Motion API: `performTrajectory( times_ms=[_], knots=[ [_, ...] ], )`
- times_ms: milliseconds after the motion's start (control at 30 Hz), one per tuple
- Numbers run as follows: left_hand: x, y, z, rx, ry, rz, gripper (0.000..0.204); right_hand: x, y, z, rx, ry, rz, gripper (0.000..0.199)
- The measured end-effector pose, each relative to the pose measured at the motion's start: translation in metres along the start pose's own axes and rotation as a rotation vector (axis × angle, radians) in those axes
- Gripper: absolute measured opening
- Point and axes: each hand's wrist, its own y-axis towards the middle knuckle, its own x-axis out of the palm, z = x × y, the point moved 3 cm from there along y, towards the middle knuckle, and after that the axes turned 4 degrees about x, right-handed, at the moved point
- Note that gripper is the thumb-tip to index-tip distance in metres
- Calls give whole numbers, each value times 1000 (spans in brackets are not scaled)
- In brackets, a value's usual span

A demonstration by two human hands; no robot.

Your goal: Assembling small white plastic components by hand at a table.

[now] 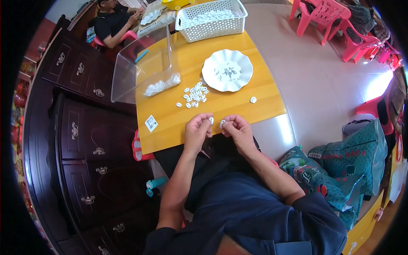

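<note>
Head view: left hand [196, 129] pinches a small white piece [211, 120], right hand [239, 128] pinches a small metal part [222, 123] just beside it, both fingertips nearly touching above the yellow table [238, 106] edge.

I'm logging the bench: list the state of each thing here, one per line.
left hand: pinching a small white piece
right hand: pinching a second piece
white plate: upright, holding small dark bits
clear bin: tipped on its side
white basket: upright, part filled

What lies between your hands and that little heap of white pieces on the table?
Nothing visible: bare yellow tabletop separates the left hand and right hand from the heap of small white pieces. The white scalloped plate sits beyond it.
</note>
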Motion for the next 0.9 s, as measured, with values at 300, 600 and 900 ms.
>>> performTrajectory(
  times_ms=[300, 600, 900],
  knots=[
    [9, -11, 9, 116, 135, -32, 21, -3, 0, 4, -28, -83, -5, 10],
    [11, -12, 10, 150, 164, -50, 21, -3, 1, 5, -31, -94, -22, 9],
    [8, -11, 9, 200, 193, -66, 21, -2, 2, 6, -24, -130, -9, 8]
  ],
)
